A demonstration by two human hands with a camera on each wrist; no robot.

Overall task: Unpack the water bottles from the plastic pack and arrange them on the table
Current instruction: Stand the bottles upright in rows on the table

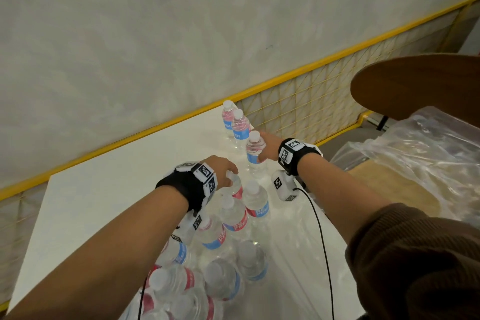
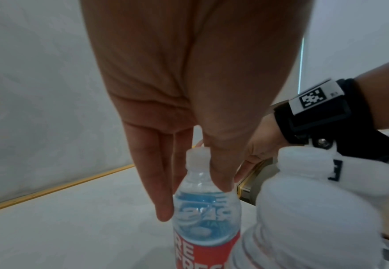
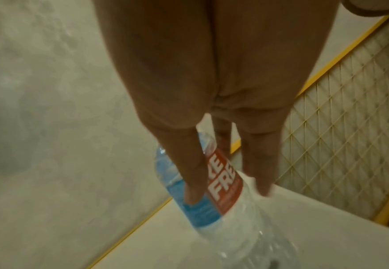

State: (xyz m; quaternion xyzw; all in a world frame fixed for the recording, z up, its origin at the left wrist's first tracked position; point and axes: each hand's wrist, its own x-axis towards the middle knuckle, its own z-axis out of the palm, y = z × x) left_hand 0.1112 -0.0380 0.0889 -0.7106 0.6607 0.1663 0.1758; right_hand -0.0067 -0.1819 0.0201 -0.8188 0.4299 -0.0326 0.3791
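Head view: right hand [image 1: 268, 148] grip wrapped round third bottle [image 1: 255, 149], standing on counter [image 1: 124, 184]; left hand [image 1: 223, 169] grip pinching pack bottle [image 1: 235, 184] neck. Risk: knocking row over on release.

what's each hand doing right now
Left hand: gripping the neck of a water bottle in the pack.
Right hand: holding a bottle by the row.

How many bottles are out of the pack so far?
3. Two stand free at the far table corner: far bottle, second bottle. The third bottle is next in line, in the right hand. The left hand grips a pack bottle. None looks hidden.
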